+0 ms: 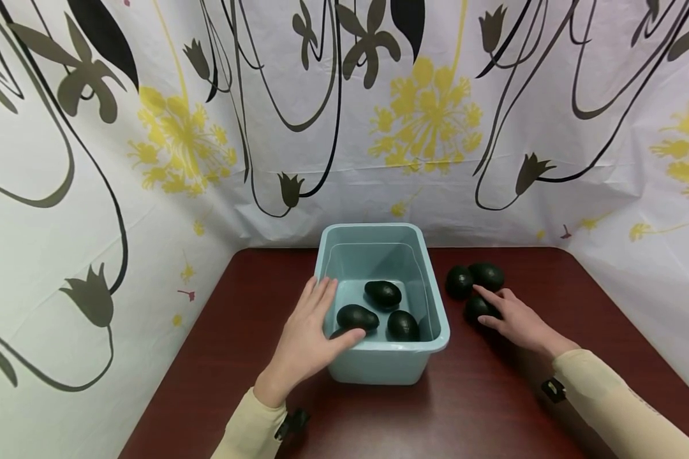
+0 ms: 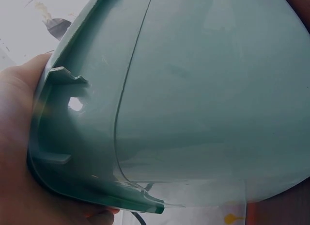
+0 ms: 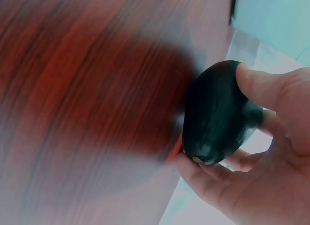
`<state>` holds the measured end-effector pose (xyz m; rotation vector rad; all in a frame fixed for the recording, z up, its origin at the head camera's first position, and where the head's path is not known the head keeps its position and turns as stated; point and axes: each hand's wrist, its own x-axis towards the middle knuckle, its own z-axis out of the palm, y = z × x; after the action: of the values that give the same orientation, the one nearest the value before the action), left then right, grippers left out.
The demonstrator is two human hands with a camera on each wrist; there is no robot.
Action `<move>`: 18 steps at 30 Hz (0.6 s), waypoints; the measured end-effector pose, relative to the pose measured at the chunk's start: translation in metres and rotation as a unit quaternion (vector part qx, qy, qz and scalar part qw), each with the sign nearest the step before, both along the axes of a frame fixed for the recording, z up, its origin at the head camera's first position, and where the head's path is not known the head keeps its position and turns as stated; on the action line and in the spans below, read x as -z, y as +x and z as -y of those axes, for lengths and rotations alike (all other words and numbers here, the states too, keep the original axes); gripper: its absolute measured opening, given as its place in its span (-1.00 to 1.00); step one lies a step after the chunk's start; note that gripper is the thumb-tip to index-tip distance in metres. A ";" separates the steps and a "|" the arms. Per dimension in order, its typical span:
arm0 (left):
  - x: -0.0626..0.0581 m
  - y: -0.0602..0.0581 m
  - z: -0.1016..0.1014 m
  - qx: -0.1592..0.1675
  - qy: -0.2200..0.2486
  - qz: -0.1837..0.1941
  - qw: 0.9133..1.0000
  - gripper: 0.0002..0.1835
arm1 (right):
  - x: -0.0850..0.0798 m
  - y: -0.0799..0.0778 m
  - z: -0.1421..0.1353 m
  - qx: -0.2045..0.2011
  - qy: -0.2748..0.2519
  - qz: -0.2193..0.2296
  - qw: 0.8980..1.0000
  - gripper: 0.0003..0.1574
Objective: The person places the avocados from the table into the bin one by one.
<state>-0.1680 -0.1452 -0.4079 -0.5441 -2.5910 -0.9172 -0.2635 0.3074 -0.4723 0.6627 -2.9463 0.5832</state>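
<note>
A light blue plastic bin (image 1: pixel 379 366) stands on the table with several dark green avocados inside, among them one avocado (image 1: pixel 383 294) towards the back. My left hand (image 1: pixel 307 341) rests on the bin's near left corner, its fingers straight along the left rim and its thumb across the front one. In the left wrist view that hand (image 2: pixel 17 133) touches the rim from outside. To the right of the bin, my right hand (image 1: pixel 525 322) holds an avocado (image 3: pixel 218 113) between thumb and fingers, low over the table. Two more avocados, one nearer the bin (image 1: pixel 459 282), lie just behind it.
The dark red-brown table (image 1: pixel 252 306) extends on both sides of the bin. A white sheet with flower prints (image 1: pixel 344 146) hangs behind the table and along its sides. Small black devices are worn at both wrists.
</note>
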 end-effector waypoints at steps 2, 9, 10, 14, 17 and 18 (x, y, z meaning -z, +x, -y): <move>0.000 0.000 0.000 -0.001 0.000 0.002 1.000 0.07 | 0.000 0.000 0.000 -0.003 -0.003 0.008 1.000 -0.09; 0.001 0.001 0.001 -0.003 -0.002 0.012 1.000 0.05 | 0.004 0.001 -0.002 0.007 -0.037 0.016 0.999 -0.07; 0.001 0.001 0.001 -0.003 -0.002 0.013 1.000 0.05 | 0.005 0.001 -0.003 0.012 -0.048 0.015 0.999 -0.08; 0.000 0.000 0.000 0.000 -0.001 0.013 1.000 0.06 | 0.009 0.000 -0.003 0.028 -0.095 0.008 0.995 -0.16; 0.000 0.000 0.000 0.001 0.001 0.009 1.000 0.06 | 0.009 -0.002 -0.003 0.036 -0.116 0.008 0.993 -0.20; 0.000 0.000 0.000 0.001 0.001 0.008 1.000 0.06 | 0.009 -0.002 -0.003 0.038 -0.120 0.008 0.992 -0.21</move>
<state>-0.1679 -0.1452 -0.4081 -0.5410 -2.6039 -0.9267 -0.2655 0.3104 -0.4812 0.5215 -2.8350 0.9209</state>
